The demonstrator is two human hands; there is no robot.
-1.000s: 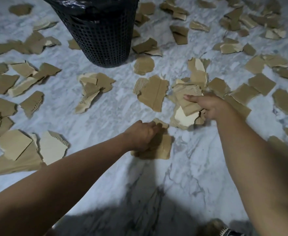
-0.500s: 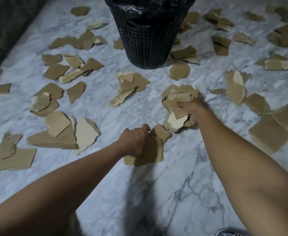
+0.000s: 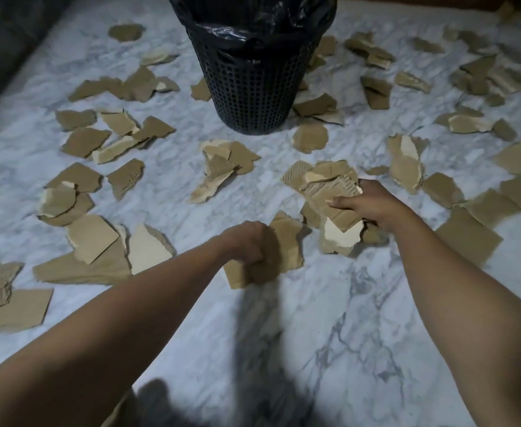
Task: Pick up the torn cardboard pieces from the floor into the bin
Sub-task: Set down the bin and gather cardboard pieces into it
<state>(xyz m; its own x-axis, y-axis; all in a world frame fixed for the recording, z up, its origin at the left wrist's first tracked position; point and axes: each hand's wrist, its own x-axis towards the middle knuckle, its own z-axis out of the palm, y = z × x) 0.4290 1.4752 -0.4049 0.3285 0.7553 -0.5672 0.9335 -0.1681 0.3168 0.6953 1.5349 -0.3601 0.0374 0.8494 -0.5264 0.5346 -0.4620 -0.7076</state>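
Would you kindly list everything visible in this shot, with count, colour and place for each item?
Bin: one, black mesh, standing upright on the floor at top centre.
Bin liner: one, glossy black, folded over the bin's rim.
Loose cardboard pieces: dozens, brown with some pale torn faces, scattered over the floor on all sides of the bin.
Left-hand bundle: a few brown pieces, gripped just in front of the person.
Right-hand bundle: several brown and pale pieces, gripped to the right of the left-hand bundle.
Floor: one, white marble with grey veins, filling the frame.
Dark strip: one, grey-black, along the top left edge; what it is cannot be told.
Left hand: one, closed on its bundle.
Right hand: one, closed on its bundle.
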